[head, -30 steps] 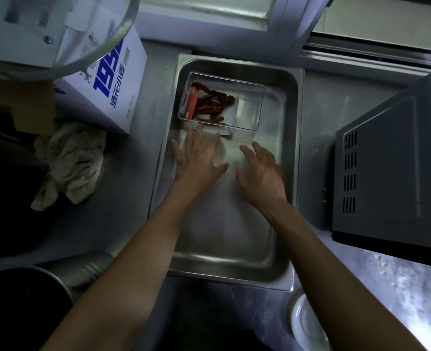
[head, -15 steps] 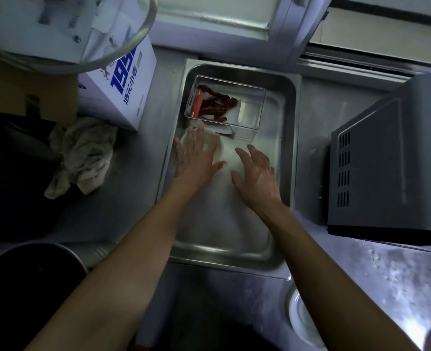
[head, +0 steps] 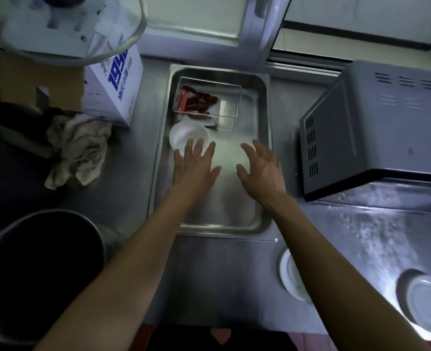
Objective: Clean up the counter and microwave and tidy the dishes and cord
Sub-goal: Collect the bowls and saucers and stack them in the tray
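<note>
A steel tray lies on the counter in front of me. Both hands hover inside it with fingers spread. My left hand overlaps the near edge of a small white bowl; whether it touches the bowl is unclear. My right hand is apart from it, over the tray's pale, blurred middle. At the tray's far end sits a clear plastic box holding red chillies. The grey microwave stands to the right of the tray.
A crumpled rag and a white carton lie to the left, with a glass bowl above the carton. A dark pot is at near left. Two white dishes, one and another, sit at near right on the crumb-strewn counter.
Both hands have drawn back toward me and spread apart. The white bowl, hidden under the left hand before, now shows beyond its fingertips. The view has tilted to show more near counter.
</note>
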Available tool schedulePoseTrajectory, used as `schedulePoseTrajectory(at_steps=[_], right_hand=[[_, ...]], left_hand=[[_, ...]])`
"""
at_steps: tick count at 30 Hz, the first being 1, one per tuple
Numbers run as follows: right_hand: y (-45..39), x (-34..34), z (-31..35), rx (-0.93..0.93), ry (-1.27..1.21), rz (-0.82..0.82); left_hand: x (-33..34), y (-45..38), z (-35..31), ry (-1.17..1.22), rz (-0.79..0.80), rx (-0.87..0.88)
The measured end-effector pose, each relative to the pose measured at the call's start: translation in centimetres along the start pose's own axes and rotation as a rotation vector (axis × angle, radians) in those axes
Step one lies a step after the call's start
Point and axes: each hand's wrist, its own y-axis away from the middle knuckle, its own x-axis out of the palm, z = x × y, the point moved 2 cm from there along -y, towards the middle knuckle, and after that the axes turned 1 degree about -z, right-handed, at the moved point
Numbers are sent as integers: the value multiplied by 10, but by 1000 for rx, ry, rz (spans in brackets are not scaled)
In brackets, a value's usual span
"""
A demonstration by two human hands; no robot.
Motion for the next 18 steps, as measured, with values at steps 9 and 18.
schedulePoseTrajectory(at_steps=[9,18], right_hand=[[92,-6,-40,107,-93,-46],[204,-33,-121,213,-164,-154]], left_hand=[[-2,50,-55,-51,-40,134],[13,130,-157,-100,-4,265]])
